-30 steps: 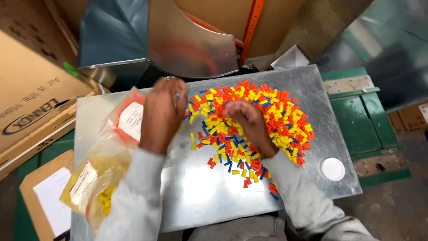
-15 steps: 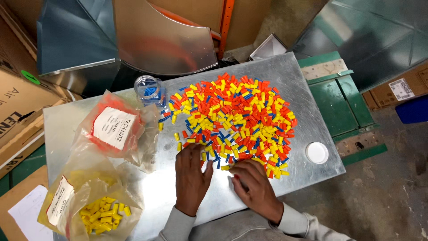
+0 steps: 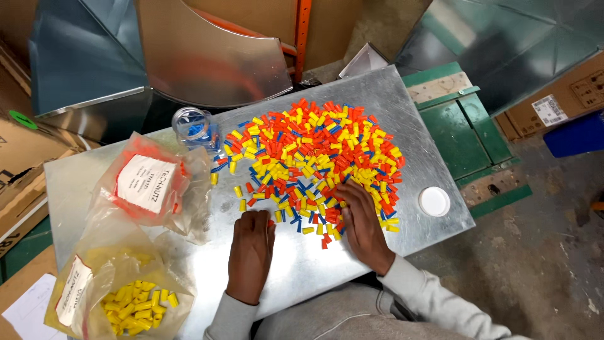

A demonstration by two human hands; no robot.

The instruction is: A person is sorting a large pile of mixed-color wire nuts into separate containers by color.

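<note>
A heap of small orange, yellow and blue plastic caps (image 3: 311,160) is spread over a grey metal sheet table (image 3: 402,101). My left hand (image 3: 251,249) rests on the sheet at the heap's near edge, fingers curled together, touching a few caps. My right hand (image 3: 360,221) lies flat with fingers apart on the caps at the near right side of the heap. Neither hand visibly holds anything. A clear bag of orange caps (image 3: 151,182) lies left of the heap. A clear bag of yellow caps (image 3: 123,296) lies at the near left corner.
A small clear jar with blue caps (image 3: 196,128) stands at the heap's far left. A white round lid (image 3: 434,201) lies near the table's right edge. Bent sheet-metal pieces (image 3: 207,50) lean behind the table. Cardboard boxes (image 3: 557,101) and a green pallet (image 3: 469,132) flank it.
Both hands have drawn back from the middle of the heap to its near edge. The view has shifted, showing both bags and the jar.
</note>
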